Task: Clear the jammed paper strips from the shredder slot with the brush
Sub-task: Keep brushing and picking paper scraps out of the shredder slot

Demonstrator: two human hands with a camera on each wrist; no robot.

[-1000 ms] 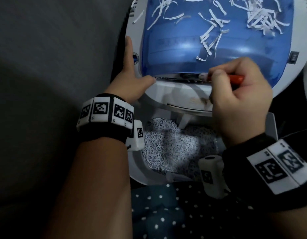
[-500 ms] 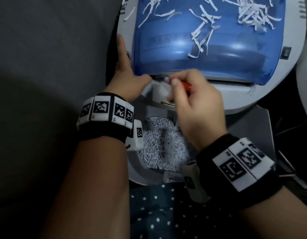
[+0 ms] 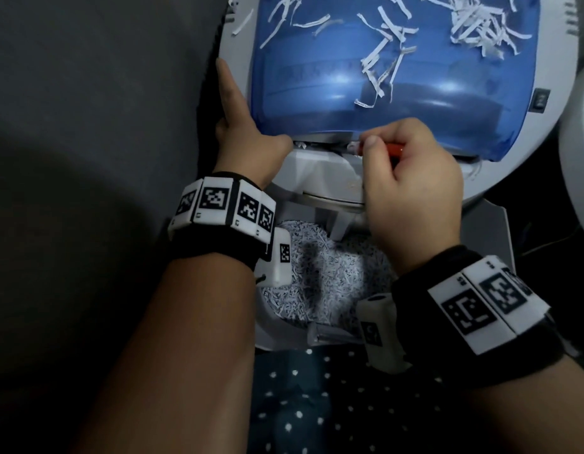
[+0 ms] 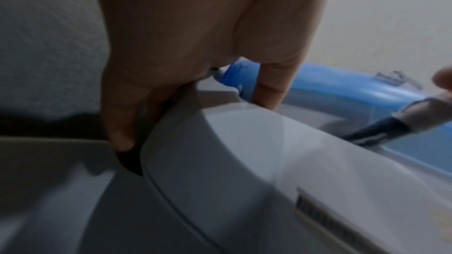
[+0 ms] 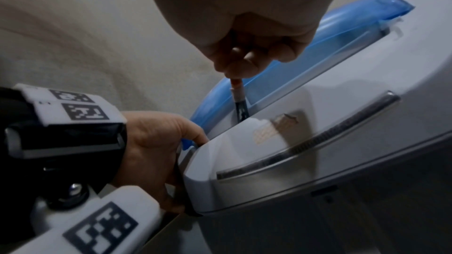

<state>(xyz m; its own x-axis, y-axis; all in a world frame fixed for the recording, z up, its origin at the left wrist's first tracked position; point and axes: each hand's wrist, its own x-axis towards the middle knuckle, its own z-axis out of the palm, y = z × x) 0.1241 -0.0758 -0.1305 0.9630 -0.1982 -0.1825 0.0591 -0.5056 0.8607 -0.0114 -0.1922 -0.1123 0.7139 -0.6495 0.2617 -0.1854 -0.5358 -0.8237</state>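
The shredder head (image 3: pixel 316 178) is white with a blue translucent cover (image 3: pixel 415 93). Loose paper strips (image 3: pixel 379 60) lie scattered on the cover. My right hand (image 3: pixel 415 191) pinches a small brush with an orange handle (image 3: pixel 393 148). Its dark bristles (image 5: pixel 240 111) are dipped into the slot between the cover and the white body. A few white paper bits (image 3: pixel 300 145) stick out of the slot near my left thumb. My left hand (image 3: pixel 244 149) grips the shredder's left corner (image 5: pixel 193 154), index finger stretched along its side.
Below the raised head the bin (image 3: pixel 323 273) is full of fine shredded paper. A second narrow slot (image 5: pixel 305 142) runs across the white front. Dark dotted fabric (image 3: pixel 316 404) lies nearest me. A grey surface (image 3: pixel 87 93) fills the left, a white rounded object (image 3: pixel 579 158) the right edge.
The right hand swept the brush left along the slot towards my left thumb, then came back a little to the right. The left hand kept its hold.
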